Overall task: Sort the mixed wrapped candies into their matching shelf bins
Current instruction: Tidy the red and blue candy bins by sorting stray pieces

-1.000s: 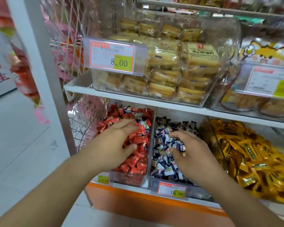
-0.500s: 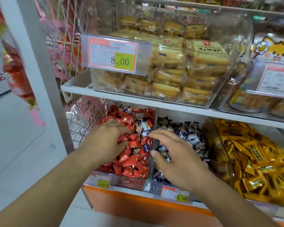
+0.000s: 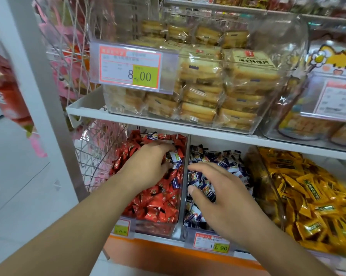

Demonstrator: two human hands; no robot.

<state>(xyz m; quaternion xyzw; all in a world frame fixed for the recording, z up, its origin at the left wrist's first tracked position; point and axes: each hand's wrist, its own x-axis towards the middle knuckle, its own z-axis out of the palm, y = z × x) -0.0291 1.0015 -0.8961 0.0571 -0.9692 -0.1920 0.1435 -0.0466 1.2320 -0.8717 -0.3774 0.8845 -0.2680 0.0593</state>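
Fingertips of left hand (image 3: 148, 166) hidden among red candies (image 3: 158, 204).

Lower shelf (image 3: 188, 243): red-candy bin (image 3: 158, 229), blue-candy bin (image 3: 190, 231), yellow-candy bin (image 3: 267, 188) side by side.

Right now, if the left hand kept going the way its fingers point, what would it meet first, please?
Probably the blue-and-white candies lying among the red ones, right at the left hand's fingertips; beyond them, the bin divider.

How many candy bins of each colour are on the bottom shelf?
Red candy bin: 1
Blue candy bin: 1
Yellow candy bin: 1
Total: 3
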